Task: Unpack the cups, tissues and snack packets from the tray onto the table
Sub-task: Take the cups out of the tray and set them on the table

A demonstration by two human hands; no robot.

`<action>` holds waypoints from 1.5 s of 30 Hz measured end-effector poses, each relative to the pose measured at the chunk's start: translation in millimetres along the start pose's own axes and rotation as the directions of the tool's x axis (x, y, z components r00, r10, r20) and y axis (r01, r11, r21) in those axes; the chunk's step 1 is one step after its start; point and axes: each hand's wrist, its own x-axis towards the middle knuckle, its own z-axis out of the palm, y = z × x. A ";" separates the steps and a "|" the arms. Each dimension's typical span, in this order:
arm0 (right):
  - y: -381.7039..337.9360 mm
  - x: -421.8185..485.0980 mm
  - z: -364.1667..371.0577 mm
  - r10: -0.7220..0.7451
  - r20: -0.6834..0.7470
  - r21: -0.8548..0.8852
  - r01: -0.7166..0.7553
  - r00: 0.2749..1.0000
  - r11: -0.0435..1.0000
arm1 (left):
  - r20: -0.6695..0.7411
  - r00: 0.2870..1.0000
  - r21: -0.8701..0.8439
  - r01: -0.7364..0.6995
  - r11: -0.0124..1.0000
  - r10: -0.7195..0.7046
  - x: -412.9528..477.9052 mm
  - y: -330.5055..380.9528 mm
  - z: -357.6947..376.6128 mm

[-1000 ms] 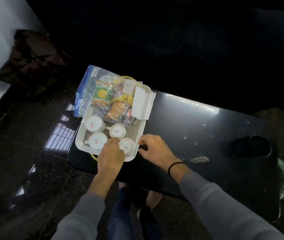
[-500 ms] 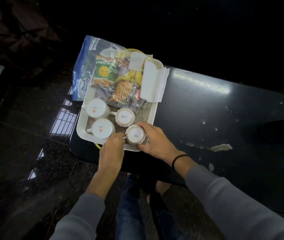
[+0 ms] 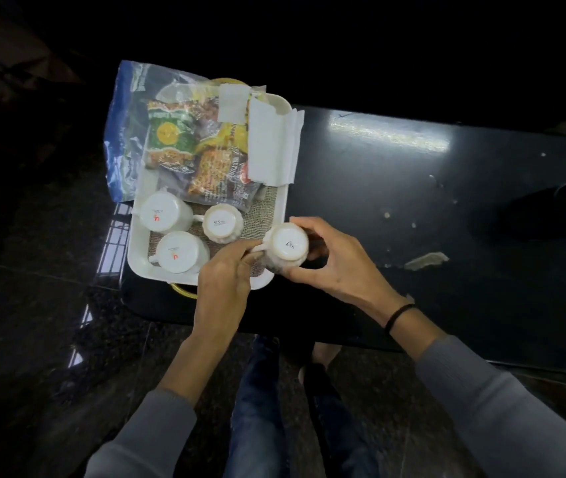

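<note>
While the left hand [image 3: 226,270] pinches the handle of an upturned white cup [image 3: 286,246] and the right hand [image 3: 335,262] wraps around its side, the cup sits at the near right corner of the white tray [image 3: 136,267], where 3 other cups [image 3: 217,222], snack packets [image 3: 188,146] and folded tissues [image 3: 273,146] lie, on the black table [image 3: 412,201].

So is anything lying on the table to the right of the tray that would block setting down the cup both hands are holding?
Nothing visible does. The upside-down cup sits over the tray's right edge, held by the left hand and right hand. The table beside it is bare; small flecks, a pale scrap and a dark object lie farther right.
</note>
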 end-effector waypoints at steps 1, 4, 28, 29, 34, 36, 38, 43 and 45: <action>6.4 -6.3 -6.0 0.044 0.000 0.050 -0.044 0.999 0.998 | 0.018 1.000 -0.045 0.010 0.999 -0.009 1.0 5.1 4.1; 32.7 -29.1 -21.9 0.203 -0.003 0.240 -0.196 0.979 0.951 | 0.144 0.989 -0.114 0.055 0.992 -0.038 3.2 20.2 24.8; 92.6 -80.8 -35.2 0.696 0.003 0.407 -0.637 0.718 0.655 | 0.549 0.585 -0.301 0.805 0.512 -0.597 -15.3 44.3 114.5; 91.8 -79.7 -35.5 0.696 0.007 0.403 -0.639 0.718 0.655 | 0.543 0.586 -0.298 0.804 0.514 -0.602 -15.3 43.5 115.8; 91.3 -73.9 -37.2 0.723 0.040 0.413 -0.670 0.690 0.617 | 0.526 0.599 -0.290 0.793 0.535 -0.603 -16.2 40.5 119.9; 91.6 -72.6 -37.7 0.733 0.044 0.402 -0.684 0.679 0.609 | 0.520 0.606 -0.293 0.789 0.540 -0.603 -15.6 40.3 121.0; 91.1 -72.2 -37.3 0.739 0.022 0.383 -0.689 0.673 0.616 | 0.513 0.614 -0.295 0.782 0.549 -0.599 -15.0 41.4 121.5; 85.7 -68.0 -37.9 0.745 -0.098 0.220 -0.716 0.660 0.663 | 0.509 0.632 -0.286 0.764 0.578 -0.584 -13.8 45.5 120.9; 83.8 -66.0 -39.4 0.732 -0.131 0.141 -0.719 0.668 0.681 | 0.505 0.636 -0.287 0.761 0.581 -0.583 -13.4 47.1 120.6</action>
